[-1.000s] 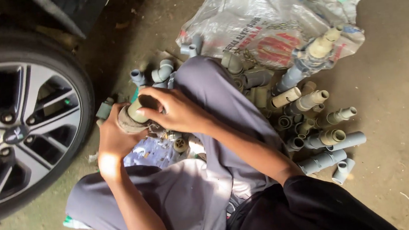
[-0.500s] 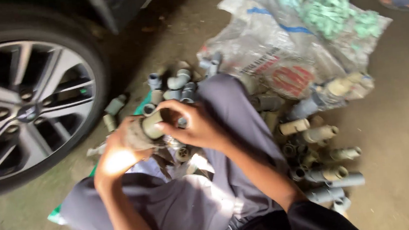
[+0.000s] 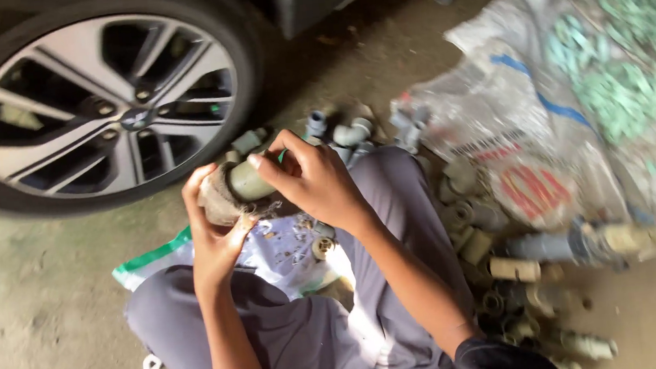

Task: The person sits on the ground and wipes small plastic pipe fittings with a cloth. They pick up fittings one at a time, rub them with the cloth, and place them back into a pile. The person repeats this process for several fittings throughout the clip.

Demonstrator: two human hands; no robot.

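Both Hands Clamped on a Pipe Fitting Beside the Wheel

Since half a second ago the hands and the piece they hold have drifted a little left and up in the frame, and the white sack has slid toward the right edge.

Fingers first: the right hand [image 3: 318, 184] curls over the top of a stubby pipe fitting [image 3: 243, 185], fingertips pressed on its pale green barrel. The left hand [image 3: 213, 232] grips from below, thumb and fingers closed around the fitting's dusty, brownish end. The fitting sits at centre left of the frame, above the person's knees, lying roughly level.

It is a short cylinder, smooth plastic on the green part, rough and dirt-caked on the wider collar.

Under the hands lies a woven cloth sheet [image 3: 153, 259] with a green stripe, littered with small bits. Grey trousers [image 3: 295, 346] fill the lower middle. Behind the knee, toward the centre top, a heap of grey and tan pipe fittings [image 3: 501, 264] trails down the right side. A crumpled white sack [image 3: 545, 134] lies upper right. An alloy car wheel [image 3: 104, 109] with a black tyre fills the upper left, on a bare concrete floor [image 3: 31, 313].
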